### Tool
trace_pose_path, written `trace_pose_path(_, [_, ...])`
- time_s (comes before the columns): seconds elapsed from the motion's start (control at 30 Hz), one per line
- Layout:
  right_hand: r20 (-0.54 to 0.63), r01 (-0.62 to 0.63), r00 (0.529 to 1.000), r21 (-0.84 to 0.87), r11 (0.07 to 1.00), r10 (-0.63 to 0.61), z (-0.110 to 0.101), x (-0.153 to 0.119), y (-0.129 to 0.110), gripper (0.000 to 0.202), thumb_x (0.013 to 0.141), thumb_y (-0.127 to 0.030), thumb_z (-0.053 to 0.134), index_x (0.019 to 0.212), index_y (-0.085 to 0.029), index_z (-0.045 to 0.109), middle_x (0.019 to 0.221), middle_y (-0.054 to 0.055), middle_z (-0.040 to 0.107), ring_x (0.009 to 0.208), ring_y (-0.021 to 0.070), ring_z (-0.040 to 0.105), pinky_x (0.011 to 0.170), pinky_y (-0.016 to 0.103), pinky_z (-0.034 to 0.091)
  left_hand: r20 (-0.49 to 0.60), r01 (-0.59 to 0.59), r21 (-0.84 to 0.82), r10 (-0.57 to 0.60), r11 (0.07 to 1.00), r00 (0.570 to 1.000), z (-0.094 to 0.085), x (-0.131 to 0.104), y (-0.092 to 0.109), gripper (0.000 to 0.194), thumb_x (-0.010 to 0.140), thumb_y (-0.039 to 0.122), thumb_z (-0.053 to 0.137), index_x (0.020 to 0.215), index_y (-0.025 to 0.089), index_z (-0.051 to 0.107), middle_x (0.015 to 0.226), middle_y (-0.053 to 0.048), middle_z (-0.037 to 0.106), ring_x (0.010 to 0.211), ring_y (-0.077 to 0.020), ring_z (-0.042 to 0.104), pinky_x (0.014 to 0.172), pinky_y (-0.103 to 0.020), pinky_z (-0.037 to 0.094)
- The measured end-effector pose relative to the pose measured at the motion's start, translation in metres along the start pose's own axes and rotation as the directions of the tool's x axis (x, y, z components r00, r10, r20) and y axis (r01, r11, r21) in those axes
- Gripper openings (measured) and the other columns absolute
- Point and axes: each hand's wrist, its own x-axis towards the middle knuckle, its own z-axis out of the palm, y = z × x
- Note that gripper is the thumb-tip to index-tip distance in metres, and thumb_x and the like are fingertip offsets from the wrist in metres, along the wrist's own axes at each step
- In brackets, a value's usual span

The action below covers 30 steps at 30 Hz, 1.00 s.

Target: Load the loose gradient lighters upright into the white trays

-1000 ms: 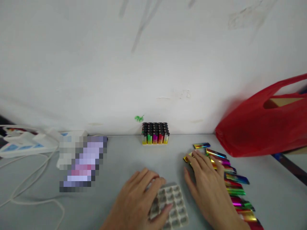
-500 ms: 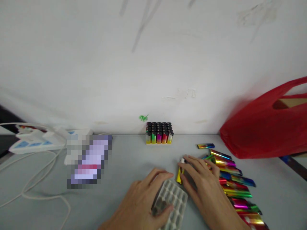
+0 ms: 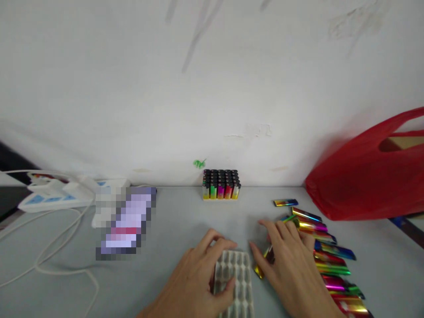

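Observation:
My left hand [image 3: 205, 274] grips a pale tray with rows of small cells [image 3: 242, 274], its fingers along the left edge and its thumb over the top face. My right hand [image 3: 288, 256] is curled over a shiny yellow lighter [image 3: 259, 271], whose lower end sticks out slantwise below the thumb. The thumb and index fingertip are apart; the other fingertips are partly hidden. Just to the right of this hand lies a row of shiny coloured lighters [image 3: 331, 266]. A single blue-and-gold lighter [image 3: 285, 202] lies apart behind them.
A block of upright lighters [image 3: 221, 190] stands by the wall [image 3: 212, 88]. At left lie a blurred-out phone [image 3: 132, 216], a power strip [image 3: 53, 198] and white cables [image 3: 62, 273]. A red bag [image 3: 364, 176] stands at the right on the grey table [image 3: 179, 221].
The cell tray has turned more upright in my left hand. My right hand has shifted slightly right, and the yellow lighter has come closer and tilted under it.

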Motion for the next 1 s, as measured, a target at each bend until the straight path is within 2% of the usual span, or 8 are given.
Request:
trace_pose_path(0.17, [-0.028,0.026,0.999,0.007,1.0,-0.026,-0.005,0.003,0.001,0.03,0.101,-0.033,0.069,0.128,-0.022,0.064,0.11,0.013,0.074,0.103,0.0395,0.069,0.086,0.052,0.046,-0.011,0.043,0.06,-0.042,0.997,0.999,0.0,-0.001,0.004,0.057,0.08,0.01,0.072,0.133,0.031,0.065,0.127,-0.003,0.067,0.087,-0.0219,0.073,0.072,-0.033,0.056])
trace_pose_path(0.27, [-0.026,-0.014,1.0,-0.043,0.999,0.013,-0.011,0.003,0.004,0.024,0.103,-0.037,0.063,0.123,-0.023,0.067,0.092,0.01,0.077,0.084,0.0353,0.076,0.077,0.047,0.049,-0.006,0.072,0.067,-0.072,0.995,0.997,-0.001,-0.001,0.005,0.052,0.083,0.01,0.073,0.131,0.03,0.067,0.127,-0.004,0.068,0.1,-0.0257,0.075,0.08,-0.036,0.058])
trace_pose_path(0.37, [0.062,-0.114,0.99,-0.152,0.982,0.125,-0.012,-0.002,0.006,0.025,0.106,-0.043,0.058,0.118,-0.025,0.069,0.064,0.003,0.073,0.052,0.0313,0.073,0.052,0.037,0.036,-0.005,0.087,0.056,-0.087,0.995,0.996,-0.003,0.0,0.007,0.043,0.088,0.009,0.072,0.126,0.029,0.069,0.124,-0.003,0.069,0.105,-0.0255,0.075,0.085,-0.036,0.059])
trace_pose_path(0.43, [0.099,-0.116,0.986,-0.193,0.974,0.137,-0.01,-0.005,0.006,0.025,0.104,-0.043,0.06,0.118,-0.025,0.07,0.057,0.001,0.072,0.044,0.0317,0.071,0.046,0.034,0.027,-0.009,0.097,0.049,-0.097,0.994,0.995,-0.003,0.0,0.007,0.039,0.089,0.008,0.074,0.123,0.029,0.07,0.122,-0.003,0.069,0.106,-0.0248,0.075,0.084,-0.034,0.058])
trace_pose_path(0.57, [0.068,-0.043,0.996,-0.112,0.993,0.051,-0.004,-0.007,0.002,0.023,0.1,-0.033,0.06,0.12,-0.026,0.069,0.068,0.001,0.079,0.05,0.0305,0.077,0.045,0.034,0.035,-0.025,0.087,0.045,-0.086,0.995,0.996,-0.001,0.0,0.005,0.036,0.089,0.008,0.076,0.119,0.028,0.071,0.117,-0.003,0.071,0.1,-0.0233,0.075,0.08,-0.032,0.057])
trace_pose_path(0.77, [0.025,0.009,1.0,-0.013,1.0,-0.009,-0.003,-0.006,-0.002,0.027,0.098,-0.027,0.056,0.12,-0.026,0.072,0.095,0.005,0.085,0.062,0.0282,0.081,0.048,0.035,0.049,-0.039,0.064,0.026,-0.063,0.998,0.997,0.001,0.0,0.003,0.053,0.087,0.008,0.075,0.136,0.026,0.066,0.108,-0.002,0.072,0.094,-0.0246,0.075,0.069,-0.031,0.055])
trace_pose_path(0.87, [0.004,0.069,0.998,0.018,0.997,-0.069,-0.004,-0.005,0.001,0.03,0.095,-0.023,0.058,0.12,-0.024,0.074,0.097,0.007,0.085,0.061,0.0275,0.081,0.047,0.036,0.052,-0.022,0.067,0.039,-0.066,0.997,0.998,-0.001,0.002,0.004,0.048,0.086,0.009,0.076,0.131,0.025,0.07,0.107,-0.002,0.072,0.091,-0.0249,0.075,0.074,-0.034,0.056])
trace_pose_path(1.0, [0.027,0.065,0.997,0.105,0.992,-0.068,-0.006,-0.004,0.002,0.031,0.093,-0.021,0.06,0.12,-0.025,0.076,0.098,0.005,0.084,0.067,0.0274,0.083,0.054,0.037,0.058,0.0,0.07,0.042,-0.07,0.997,0.998,-0.003,0.003,0.007,0.042,0.087,0.01,0.077,0.127,0.026,0.073,0.109,-0.003,0.073,0.09,-0.0251,0.075,0.082,-0.037,0.057])
